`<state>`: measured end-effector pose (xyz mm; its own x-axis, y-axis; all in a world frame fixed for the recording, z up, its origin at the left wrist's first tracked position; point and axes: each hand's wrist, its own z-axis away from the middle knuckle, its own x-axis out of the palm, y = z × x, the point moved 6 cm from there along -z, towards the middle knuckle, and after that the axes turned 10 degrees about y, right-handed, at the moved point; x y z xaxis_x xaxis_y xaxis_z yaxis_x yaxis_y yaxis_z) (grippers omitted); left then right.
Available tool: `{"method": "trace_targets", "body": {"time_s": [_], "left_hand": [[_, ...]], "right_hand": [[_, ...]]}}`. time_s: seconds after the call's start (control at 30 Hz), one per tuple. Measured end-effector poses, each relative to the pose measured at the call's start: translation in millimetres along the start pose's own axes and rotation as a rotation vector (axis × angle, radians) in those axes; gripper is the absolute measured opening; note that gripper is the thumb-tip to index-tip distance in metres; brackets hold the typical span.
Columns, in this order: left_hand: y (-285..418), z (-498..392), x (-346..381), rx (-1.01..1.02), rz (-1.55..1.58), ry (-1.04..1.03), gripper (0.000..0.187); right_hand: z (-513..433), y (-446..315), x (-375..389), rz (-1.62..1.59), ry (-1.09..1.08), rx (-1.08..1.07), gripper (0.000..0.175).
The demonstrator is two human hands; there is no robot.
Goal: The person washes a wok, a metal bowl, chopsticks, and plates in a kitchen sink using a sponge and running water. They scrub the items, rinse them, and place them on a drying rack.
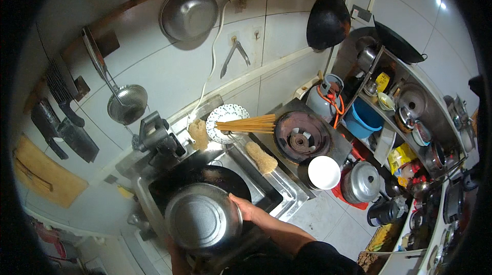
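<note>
A perforated metal colander, its base toward the camera, is held over the near edge of the sink. My right hand grips its right rim. At its lower left side is my left hand, mostly dark and partly hidden by the colander, so its fingers do not show. Beneath the colander, a dark wok sits in the stainless steel sink. Two loofah sponges lie about the sink, one on its right ledge and one at the back by the faucet.
A speckled plate with wooden chopsticks across it stands behind the sink. To the right are a gas burner, a white bowl, a lidded pot and a gas cylinder. Cleavers hang at left.
</note>
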<state>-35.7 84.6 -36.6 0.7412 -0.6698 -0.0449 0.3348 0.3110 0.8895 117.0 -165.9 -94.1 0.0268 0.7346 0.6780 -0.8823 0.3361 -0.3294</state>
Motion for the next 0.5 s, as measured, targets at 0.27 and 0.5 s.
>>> {"method": "trace_targets", "body": {"time_s": [0.27,0.5], "left_hand": [[39,-7,-37,0.42,-0.49,-0.12,0.043],[66,19,4,-0.044,0.084,0.042,0.057]], "right_hand": [[51,-25,36,-0.153,0.101,-0.107,0.048],[50,-23,7,0.269,0.394,-0.267,0.049]]}}
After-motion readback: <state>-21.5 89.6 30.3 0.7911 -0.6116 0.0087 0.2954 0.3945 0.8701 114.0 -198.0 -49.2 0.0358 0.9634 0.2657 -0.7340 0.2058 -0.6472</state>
